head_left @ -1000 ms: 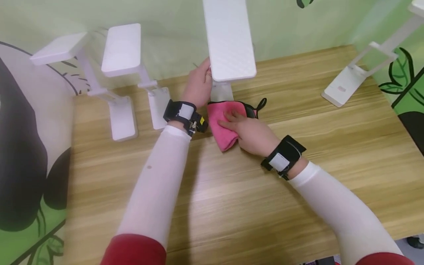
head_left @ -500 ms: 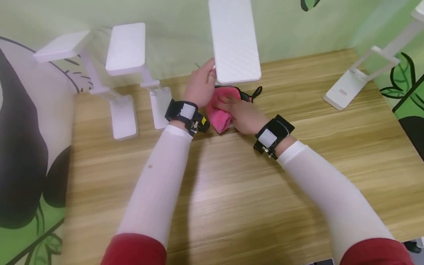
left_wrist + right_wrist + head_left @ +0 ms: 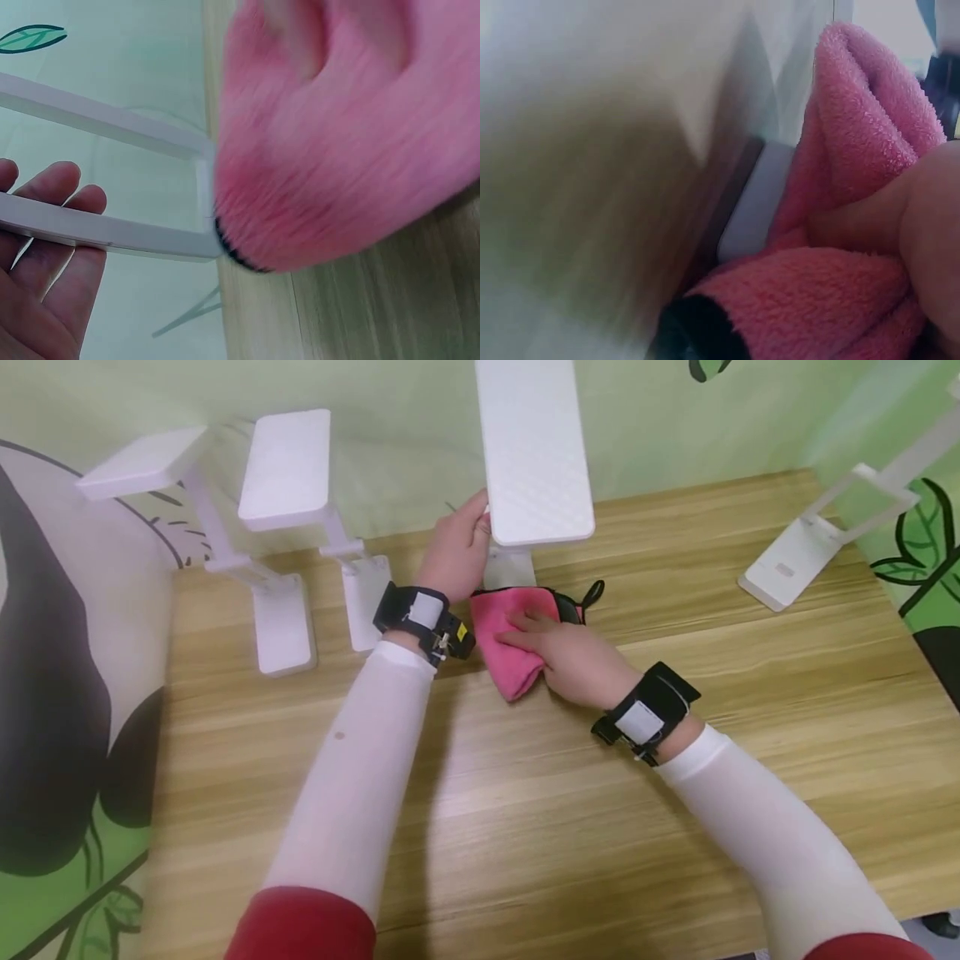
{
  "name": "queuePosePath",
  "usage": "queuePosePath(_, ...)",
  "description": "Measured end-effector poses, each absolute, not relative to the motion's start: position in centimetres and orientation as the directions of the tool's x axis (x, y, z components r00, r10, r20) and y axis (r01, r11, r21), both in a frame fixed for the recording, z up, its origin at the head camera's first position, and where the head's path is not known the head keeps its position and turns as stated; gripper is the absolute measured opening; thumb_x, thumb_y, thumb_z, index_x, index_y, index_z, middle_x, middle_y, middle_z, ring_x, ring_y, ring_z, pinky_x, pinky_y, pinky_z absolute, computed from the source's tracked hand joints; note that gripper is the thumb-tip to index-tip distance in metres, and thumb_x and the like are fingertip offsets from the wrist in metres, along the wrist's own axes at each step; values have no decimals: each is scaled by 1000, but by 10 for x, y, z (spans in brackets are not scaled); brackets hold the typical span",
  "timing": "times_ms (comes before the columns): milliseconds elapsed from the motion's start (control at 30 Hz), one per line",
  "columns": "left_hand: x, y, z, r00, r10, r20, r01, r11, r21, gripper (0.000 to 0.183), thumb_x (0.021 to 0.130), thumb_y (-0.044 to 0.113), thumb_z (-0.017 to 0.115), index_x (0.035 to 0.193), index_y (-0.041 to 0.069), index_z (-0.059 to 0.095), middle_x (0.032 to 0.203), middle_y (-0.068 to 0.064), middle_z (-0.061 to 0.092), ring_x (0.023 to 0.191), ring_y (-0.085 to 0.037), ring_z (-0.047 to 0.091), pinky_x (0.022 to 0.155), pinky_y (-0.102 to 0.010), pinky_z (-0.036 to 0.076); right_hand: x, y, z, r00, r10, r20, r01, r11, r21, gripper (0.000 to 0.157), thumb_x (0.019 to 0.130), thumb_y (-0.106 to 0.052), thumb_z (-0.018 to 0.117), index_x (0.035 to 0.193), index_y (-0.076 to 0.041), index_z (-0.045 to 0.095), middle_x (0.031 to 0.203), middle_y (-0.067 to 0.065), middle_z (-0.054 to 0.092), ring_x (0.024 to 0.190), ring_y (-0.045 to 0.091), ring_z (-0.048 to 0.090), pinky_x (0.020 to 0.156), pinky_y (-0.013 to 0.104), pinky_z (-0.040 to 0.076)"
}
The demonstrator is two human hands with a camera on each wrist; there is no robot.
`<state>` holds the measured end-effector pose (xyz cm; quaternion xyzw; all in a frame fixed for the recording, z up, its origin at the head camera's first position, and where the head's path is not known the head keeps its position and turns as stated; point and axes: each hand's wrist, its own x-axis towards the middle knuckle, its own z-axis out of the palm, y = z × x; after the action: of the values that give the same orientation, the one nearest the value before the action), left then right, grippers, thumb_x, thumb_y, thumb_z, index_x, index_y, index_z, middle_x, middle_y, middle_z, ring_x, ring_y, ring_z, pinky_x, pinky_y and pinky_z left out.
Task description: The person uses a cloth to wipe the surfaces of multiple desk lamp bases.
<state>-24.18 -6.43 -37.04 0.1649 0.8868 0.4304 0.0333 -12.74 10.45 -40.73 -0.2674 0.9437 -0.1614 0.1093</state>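
Note:
My left hand grips the side bar of a white folding desk lamp; in the left wrist view, fingers wrap around that thin frame. On the lamp's base lies a fluffy pink cloth with dark edging and a black loop. My right hand holds the cloth down against the base, its fingertips sunk into the pile. Bunched cloth surrounds the right thumb in the right wrist view, with a pale edge of the base beside it. The cloth covers the base's front part.
Two similar white lamps stand at the left, an outer lamp and an inner lamp. Another white lamp stands at the far right. A painted wall borders the back of the wooden table.
My right hand slid the cloth up the base toward the lamp's arm, then back down toward me. The left hand has kept its grip on the lamp.

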Motion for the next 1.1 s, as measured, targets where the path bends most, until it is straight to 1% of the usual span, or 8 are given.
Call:
queuePosePath(200,-240,-63,-368,-941,331,74,267,588,764,37,100,34,33,132,28,49,96,-9,63,71,-25,46,81,-35,42,-127,103,-408,-815,-571,-95,-512,788,-342,57,88,2,42,139,-23,45,149,11,38,136,27,37,103,49,42)
queuePosePath(400,-241,-63,-367,-936,346,62,269,593,759,35,99,34,34,129,27,51,117,-2,65,95,-16,57,89,-35,44,-174,98,-414,-807,-588,-49,-544,775,-322,65,85,6,46,142,-25,40,151,10,34,136,29,34,95,50,47)
queuePosePath(567,-242,-64,-369,-932,358,52,271,595,757,30,99,34,34,117,21,53,100,-4,64,85,-18,54,79,-33,43,-192,100,-418,-833,-552,-29,-507,783,-360,68,83,7,47,142,-27,40,149,8,37,134,29,37,93,50,48)
queuePosePath(700,-241,-63,-370,-930,361,68,288,598,748,29,98,36,33,112,19,53,93,-3,61,76,-20,49,71,-31,39,-169,106,-419,-859,-509,-56,-465,821,-332,72,83,7,49,144,-29,35,152,9,32,134,31,37,65,41,54)
queuePosePath(800,-240,-63,-370,-931,359,73,288,594,751,32,97,39,32,110,18,52,92,-3,61,72,-21,47,69,-30,38,-140,107,-417,-859,-509,-57,-472,830,-296,73,81,10,48,144,-26,36,153,12,30,137,34,31,48,32,46)
queuePosePath(900,-239,-64,-368,-933,352,75,283,589,757,33,96,40,34,110,18,53,92,-4,61,73,-21,47,68,-30,36,-116,105,-413,-841,-541,-36,-509,811,-287,74,78,12,49,143,-23,39,151,14,32,138,36,28,56,36,53)
queuePosePath(967,-239,-65,-368,-934,349,79,284,590,756,33,95,40,34,111,17,53,92,-3,61,77,-20,49,70,-30,37,-108,104,-410,-830,-556,-38,-524,801,-291,73,77,12,49,142,-21,41,150,15,34,139,37,27,70,41,56)
queuePosePath(1100,-239,-66,-368,-932,351,95,301,596,744,34,94,41,35,110,18,54,93,-4,63,76,-20,50,72,-31,38,-118,100,-407,-828,-556,-72,-507,798,-327,72,78,11,48,141,-23,42,150,13,35,138,35,29,86,49,52)
